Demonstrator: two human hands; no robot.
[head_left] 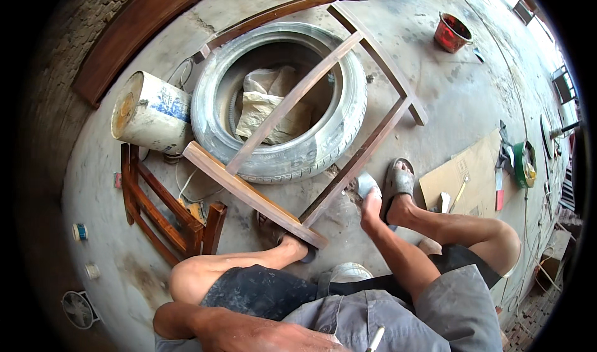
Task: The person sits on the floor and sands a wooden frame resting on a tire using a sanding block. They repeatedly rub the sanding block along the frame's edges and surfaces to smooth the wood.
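Observation:
A wooden frame (270, 128), made of several narrow bars, leans over a grey-dusted tyre (205, 103) in front of me. Beside its right-hand bar, my right hand (371, 204) reaches down with a pale grey sheet-like piece (367, 183) in its grip. What that piece is made of does not show, and most of the fingers are hidden. Low in the picture, my left hand (280, 338) lies across my lap, close to my grey clothing. The lower edge cuts it off, so its fingers cannot be seen. A white cigarette (376, 338) shows nearby.
Left of the tyre lie a stained white bucket (152, 113) and a brown wooden frame (165, 209). Pale sacking (273, 113) sits inside the tyre. To the right are flattened cardboard (466, 172), a green tin (525, 164) and a red-stained bucket (452, 33). A fan (79, 310) stands lower left.

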